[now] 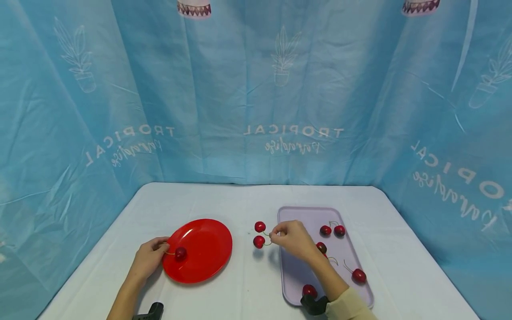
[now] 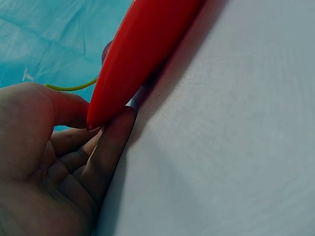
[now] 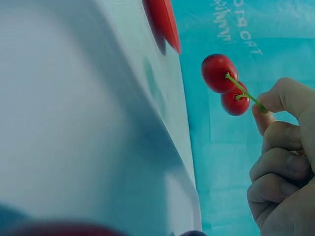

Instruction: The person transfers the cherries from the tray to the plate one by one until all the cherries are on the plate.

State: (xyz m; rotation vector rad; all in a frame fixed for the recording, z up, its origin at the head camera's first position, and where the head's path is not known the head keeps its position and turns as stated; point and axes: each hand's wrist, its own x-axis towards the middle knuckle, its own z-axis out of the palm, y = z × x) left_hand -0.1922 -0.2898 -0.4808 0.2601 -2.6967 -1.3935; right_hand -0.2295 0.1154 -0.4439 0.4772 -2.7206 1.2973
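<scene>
My left hand pinches the near-left rim of a round red plate; in the left wrist view the thumb lies over the rim and the fingers are under it. A single dark red cherry with a green stem lies on the plate's left part. Between thumb and forefinger, my right hand holds the joined green stem of a pair of red cherries. That pair hangs over the white table, between the plate and the left edge of a lilac tray.
On the tray lie a joined cherry pair at the back, more cherries partly hidden by my right arm, a stemmed cherry at the right and another cherry near the front. Blue printed curtains surround the white table.
</scene>
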